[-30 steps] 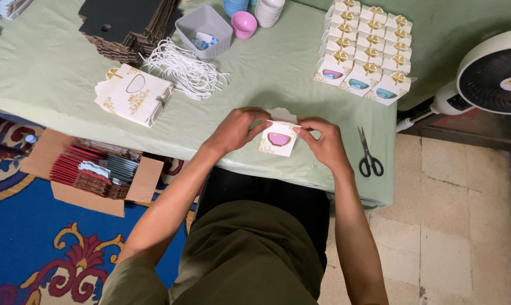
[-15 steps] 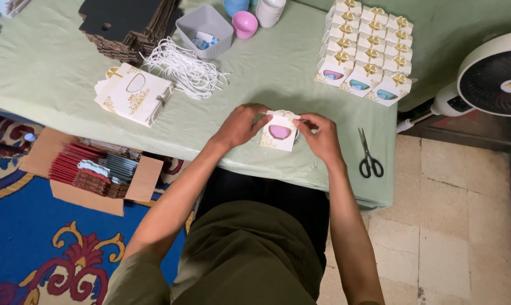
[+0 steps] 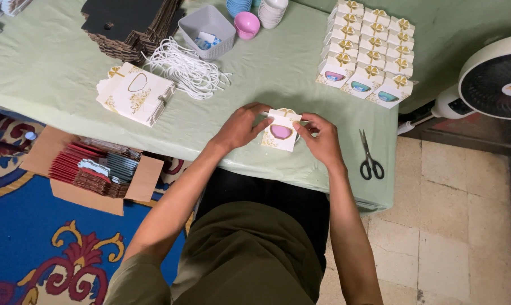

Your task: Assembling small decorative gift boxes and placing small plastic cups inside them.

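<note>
Sitting squarely between the left hand (image 3: 239,125) and right hand (image 3: 321,138), both pinched on its top corners, small white window box (image 3: 280,130) near the green worktop's (image 3: 278,79) front edge, equally close to each.

1. The left hand (image 3: 241,125) covers the left edge of the little white box (image 3: 280,130), and the right hand (image 3: 322,141) hides its right side, so the flaps there can't be seen.
2. The fan (image 3: 492,79) is cut off by the right edge.
3. The stack of black cardboard (image 3: 128,25) and the cups (image 3: 255,5) run off the top.
4. What's in the grey basket (image 3: 207,31) is too small to make out.
5. The cardboard carton (image 3: 91,172) sits partly under the table (image 3: 52,73).
</note>
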